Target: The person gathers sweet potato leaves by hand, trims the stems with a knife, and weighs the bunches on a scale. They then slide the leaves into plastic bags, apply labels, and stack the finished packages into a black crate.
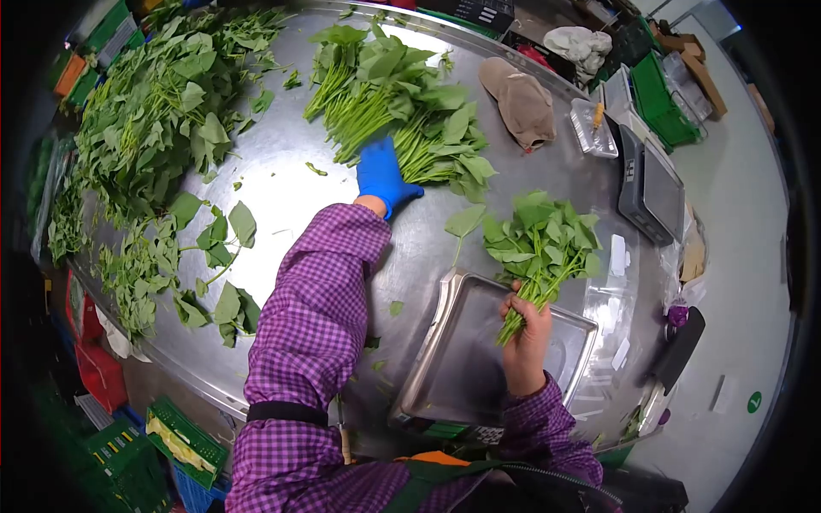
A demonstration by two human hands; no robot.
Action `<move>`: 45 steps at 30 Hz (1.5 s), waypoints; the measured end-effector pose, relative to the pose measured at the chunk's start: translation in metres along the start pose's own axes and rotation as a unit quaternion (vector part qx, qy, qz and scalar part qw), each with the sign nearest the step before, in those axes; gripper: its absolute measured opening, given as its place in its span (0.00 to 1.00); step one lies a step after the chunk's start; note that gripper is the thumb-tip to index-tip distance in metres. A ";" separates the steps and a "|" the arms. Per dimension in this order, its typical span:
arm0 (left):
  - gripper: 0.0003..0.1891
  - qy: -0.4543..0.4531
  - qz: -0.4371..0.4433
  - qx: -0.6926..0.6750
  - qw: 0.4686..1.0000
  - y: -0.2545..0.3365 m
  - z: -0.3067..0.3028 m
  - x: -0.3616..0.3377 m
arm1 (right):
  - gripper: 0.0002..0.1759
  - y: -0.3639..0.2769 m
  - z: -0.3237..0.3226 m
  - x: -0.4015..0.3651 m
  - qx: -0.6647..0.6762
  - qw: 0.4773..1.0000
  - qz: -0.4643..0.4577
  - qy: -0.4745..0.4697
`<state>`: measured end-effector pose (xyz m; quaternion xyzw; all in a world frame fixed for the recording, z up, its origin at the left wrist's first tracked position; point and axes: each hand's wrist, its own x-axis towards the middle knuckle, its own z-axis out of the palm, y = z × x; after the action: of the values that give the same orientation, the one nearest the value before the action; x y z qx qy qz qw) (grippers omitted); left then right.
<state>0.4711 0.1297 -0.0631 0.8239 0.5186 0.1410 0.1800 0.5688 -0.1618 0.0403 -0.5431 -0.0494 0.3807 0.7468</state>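
Observation:
My left hand (384, 177), in a blue glove, reaches to the cut stem ends of the leafy green bunches (410, 111) at the back of the metal table. Its thumb sticks out to the side and the hand looks open against the stems; the fingertips are partly hidden. In my bare right hand (525, 340) is a bunch of leafy greens (540, 244), gripped by its stems with the leaves pointing away from me. That hand is above a shallow metal tray (479, 359). A single loose leaf (464, 221) lies by the tray's far edge.
A large heap of loose greens (162, 120) covers the table's left side. Along the right stand a scale (650, 184), a clear plastic box (593, 128) and a brown cap (520, 103). Green crates (665, 101) stand beyond the table (274, 184).

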 end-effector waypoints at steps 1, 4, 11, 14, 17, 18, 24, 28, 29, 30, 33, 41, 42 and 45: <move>0.58 0.002 -0.001 0.026 1.000 0.004 0.000 0.002 | 0.21 -0.001 -0.001 0.000 0.001 1.000 -0.002 0.002; 0.56 -0.044 -0.031 0.047 0.997 0.015 -0.006 0.010 | 0.21 -0.003 -0.003 -0.002 0.018 1.000 -0.005 0.016; 0.45 -0.055 0.041 -0.208 0.976 0.001 0.029 0.018 | 0.21 -0.009 -0.010 -0.009 0.025 0.999 -0.017 0.022; 0.26 -0.217 0.032 -0.621 0.752 0.017 0.003 0.029 | 0.21 -0.015 -0.012 -0.011 0.031 0.999 -0.029 0.033; 0.24 -0.297 -0.130 -0.746 0.581 0.034 -0.027 0.034 | 0.21 -0.021 -0.022 -0.013 0.030 0.997 -0.046 0.049; 0.22 -0.287 -0.101 -0.804 0.511 0.041 -0.032 0.040 | 0.21 -0.024 -0.026 -0.014 0.029 0.997 -0.051 0.054; 0.18 -0.344 -0.004 -0.891 0.297 0.106 -0.081 0.007 | 0.21 -0.046 -0.048 -0.032 0.016 0.991 -0.099 0.084; 0.24 -0.274 0.034 -0.812 0.514 0.137 -0.131 -0.066 | 0.22 -0.066 -0.082 -0.048 -0.005 0.980 -0.154 0.128; 0.24 -0.231 0.035 -0.769 0.595 0.146 -0.147 -0.092 | 0.24 -0.070 -0.094 -0.053 -0.032 0.972 -0.187 0.138; 0.24 -0.188 0.034 -0.720 0.667 0.154 -0.158 -0.118 | 0.25 -0.073 -0.107 -0.063 -0.062 0.963 -0.217 0.150; 0.24 -0.187 0.021 -0.656 0.731 0.173 -0.167 -0.191 | 0.32 -0.081 -0.138 -0.090 -0.180 0.939 -0.237 0.172; 0.54 -0.011 0.081 -0.395 0.915 0.197 0.002 -0.362 | 0.44 -0.015 -0.173 -0.114 -0.463 0.869 -0.156 -0.083; 0.54 -0.010 0.083 -0.392 0.916 0.197 0.004 -0.366 | 0.42 -0.011 -0.181 -0.112 -0.448 0.874 -0.172 -0.078; 0.43 -0.182 -0.015 -0.464 0.867 0.189 -0.024 -0.361 | 0.28 -0.042 -0.198 -0.123 -0.451 0.871 -0.160 -0.109</move>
<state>0.4603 -0.2681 0.0259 0.6486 0.3642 0.2100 0.6344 0.5999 -0.3969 0.0371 -0.7602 -0.3833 0.2491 0.4617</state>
